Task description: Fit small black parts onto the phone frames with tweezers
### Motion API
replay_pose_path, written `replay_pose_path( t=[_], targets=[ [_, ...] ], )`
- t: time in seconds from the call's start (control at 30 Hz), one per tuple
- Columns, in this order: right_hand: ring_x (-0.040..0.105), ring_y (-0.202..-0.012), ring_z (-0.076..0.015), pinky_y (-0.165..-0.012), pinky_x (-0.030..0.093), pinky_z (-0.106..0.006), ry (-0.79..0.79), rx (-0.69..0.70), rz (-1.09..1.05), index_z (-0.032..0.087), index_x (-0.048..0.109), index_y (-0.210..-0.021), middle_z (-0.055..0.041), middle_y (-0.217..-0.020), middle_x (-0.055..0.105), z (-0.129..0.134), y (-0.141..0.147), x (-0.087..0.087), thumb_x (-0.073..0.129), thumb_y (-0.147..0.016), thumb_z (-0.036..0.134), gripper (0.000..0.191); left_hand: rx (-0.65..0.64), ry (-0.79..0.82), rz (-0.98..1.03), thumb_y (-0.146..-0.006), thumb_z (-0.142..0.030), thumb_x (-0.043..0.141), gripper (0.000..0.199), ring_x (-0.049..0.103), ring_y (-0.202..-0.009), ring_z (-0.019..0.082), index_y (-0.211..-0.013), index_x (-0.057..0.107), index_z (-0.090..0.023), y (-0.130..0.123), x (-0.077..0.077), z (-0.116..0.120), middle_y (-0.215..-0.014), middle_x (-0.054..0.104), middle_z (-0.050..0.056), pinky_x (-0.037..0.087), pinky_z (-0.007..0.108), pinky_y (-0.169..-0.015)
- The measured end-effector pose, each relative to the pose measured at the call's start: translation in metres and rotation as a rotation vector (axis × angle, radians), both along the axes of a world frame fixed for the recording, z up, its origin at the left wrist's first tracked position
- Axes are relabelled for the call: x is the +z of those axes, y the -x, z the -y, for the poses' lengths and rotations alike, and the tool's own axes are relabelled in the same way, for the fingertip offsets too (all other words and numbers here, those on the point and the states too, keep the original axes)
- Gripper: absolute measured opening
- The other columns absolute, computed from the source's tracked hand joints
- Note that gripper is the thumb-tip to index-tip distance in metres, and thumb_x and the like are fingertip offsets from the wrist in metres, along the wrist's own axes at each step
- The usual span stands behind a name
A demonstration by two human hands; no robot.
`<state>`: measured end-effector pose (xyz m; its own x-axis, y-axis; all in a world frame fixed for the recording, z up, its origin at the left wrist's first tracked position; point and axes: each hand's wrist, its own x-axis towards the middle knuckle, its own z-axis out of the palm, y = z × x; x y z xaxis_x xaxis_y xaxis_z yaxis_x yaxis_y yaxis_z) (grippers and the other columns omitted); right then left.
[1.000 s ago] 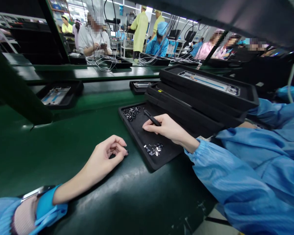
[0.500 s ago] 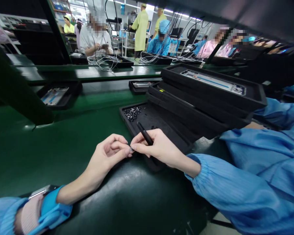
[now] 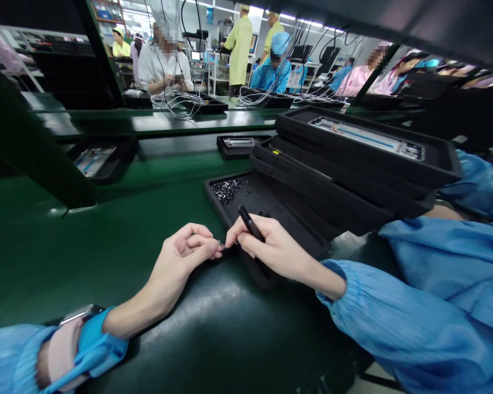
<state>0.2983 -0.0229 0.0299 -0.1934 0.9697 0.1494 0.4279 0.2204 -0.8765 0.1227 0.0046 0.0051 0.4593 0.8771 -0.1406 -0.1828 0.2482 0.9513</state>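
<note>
Pinching a tiny metal part point(image 3: 219, 242), its long axis too small to tell, between the fingertips of the left hand point(image 3: 181, 257), just beside the right hand point(image 3: 275, 246) clenching black tweezers point(image 3: 250, 223).

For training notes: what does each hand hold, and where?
Right hand: black tweezers, in the fingers. Left hand: a tiny part, pinched at the fingertips.
</note>
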Motion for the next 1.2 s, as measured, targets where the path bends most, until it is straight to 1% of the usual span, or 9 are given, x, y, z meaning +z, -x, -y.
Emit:
replay_pose_path(
  t=[0.13, 0.27, 0.47, 0.6, 0.73, 0.9, 1.03, 1.1, 1.2],
  targets=[
    [0.041, -0.048, -0.0068, -0.049, 0.034, -0.019, 0.010, -0.011, 0.015, 0.015, 0.062, -0.076, 0.0035, -0.054, 0.045, -0.0013, -0.0036, 0.0010, 0.041, -0.082, 0.014, 0.022, 0.006, -0.001, -0.008, -0.071, -0.021, 0.072, 0.022, 0.059, -0.066, 0.008, -0.081, 0.054, -0.015, 0.0000, -0.0002, -0.0007, -0.068, 0.066, -0.002, 0.045, 0.016, -0.066],
    [0.041, -0.047, -0.0064, -0.047, 0.033, -0.018, 0.068, 0.000, -0.005, 0.014, 0.063, -0.084, 0.0040, -0.054, 0.046, -0.0016, -0.0035, -0.0027, 0.043, -0.084, 0.018, 0.020, -0.028, -0.004, 0.001, -0.073, -0.020, 0.070, 0.020, 0.059, -0.066, 0.007, -0.082, 0.054, -0.015, 0.0011, -0.0005, 0.0001, -0.067, 0.065, -0.002, 0.045, 0.015, -0.067],
    [0.046, -0.047, -0.0058, -0.047, 0.037, -0.018, 0.176, 0.009, -0.156, 0.011, 0.066, -0.083, 0.0032, -0.055, 0.053, -0.0012, 0.0034, -0.0029, 0.055, -0.077, 0.015, 0.013, -0.133, -0.015, 0.016, -0.074, -0.020, 0.070, 0.018, 0.061, -0.068, 0.008, -0.083, 0.054, -0.014, 0.0010, -0.0008, 0.0027, -0.068, 0.066, -0.001, 0.046, 0.017, -0.070],
    [0.047, -0.044, -0.0059, -0.045, 0.036, -0.018, 0.225, -0.004, -0.206, 0.010, 0.066, -0.080, 0.0031, -0.052, 0.055, -0.0008, 0.0039, -0.0007, 0.060, -0.074, 0.018, 0.011, -0.137, -0.037, -0.010, -0.074, -0.021, 0.070, 0.019, 0.061, -0.069, 0.009, -0.082, 0.054, -0.014, 0.0002, -0.0010, 0.0026, -0.069, 0.066, -0.001, 0.046, 0.018, -0.071],
    [0.049, -0.042, -0.0070, -0.046, 0.039, -0.019, 0.236, -0.024, -0.220, 0.011, 0.062, -0.078, 0.0041, -0.046, 0.054, -0.0007, 0.0026, -0.0006, 0.062, -0.073, 0.018, 0.009, -0.099, -0.057, -0.032, -0.073, -0.021, 0.071, 0.021, 0.061, -0.068, 0.009, -0.082, 0.053, -0.014, 0.0009, -0.0013, 0.0018, -0.068, 0.066, -0.002, 0.046, 0.018, -0.070],
    [0.056, -0.045, -0.0090, -0.052, 0.045, -0.022, 0.198, 0.003, -0.295, 0.013, 0.057, -0.079, 0.0010, -0.059, 0.062, -0.0009, 0.0014, -0.0012, 0.061, -0.074, 0.020, 0.009, -0.039, -0.107, -0.063, -0.074, -0.021, 0.070, 0.020, 0.061, -0.068, 0.008, -0.081, 0.053, -0.015, 0.0020, -0.0027, 0.0010, -0.067, 0.066, -0.003, 0.046, 0.017, -0.069],
    [0.066, -0.066, -0.0164, -0.069, 0.049, -0.028, 0.165, 0.027, -0.288, 0.012, 0.061, -0.092, 0.0018, -0.052, 0.060, -0.0018, 0.0002, -0.0027, 0.059, -0.078, 0.023, 0.017, -0.028, -0.115, -0.061, -0.075, -0.021, 0.068, 0.018, 0.061, -0.068, 0.008, -0.081, 0.053, -0.015, 0.0020, -0.0031, 0.0001, -0.067, 0.067, -0.003, 0.046, 0.016, -0.070],
    [0.065, -0.061, -0.0151, -0.069, 0.049, -0.028, 0.172, 0.035, -0.274, 0.012, 0.062, -0.091, 0.0003, -0.057, 0.063, -0.0025, 0.0000, -0.0033, 0.057, -0.080, 0.024, 0.017, -0.022, -0.117, -0.061, -0.075, -0.021, 0.068, 0.017, 0.061, -0.068, 0.007, -0.081, 0.053, -0.015, 0.0016, -0.0026, 0.0000, -0.067, 0.066, -0.003, 0.046, 0.016, -0.069],
    [0.062, -0.050, -0.0103, -0.063, 0.049, -0.026, 0.184, 0.025, -0.230, 0.013, 0.060, -0.085, -0.0038, -0.076, 0.068, -0.0026, 0.0007, -0.0026, 0.055, -0.081, 0.024, 0.012, -0.009, -0.110, -0.084, -0.074, -0.021, 0.068, 0.017, 0.061, -0.068, 0.007, -0.079, 0.053, -0.015, 0.0004, -0.0010, 0.0003, -0.067, 0.066, -0.003, 0.046, 0.016, -0.068]
  ],
)
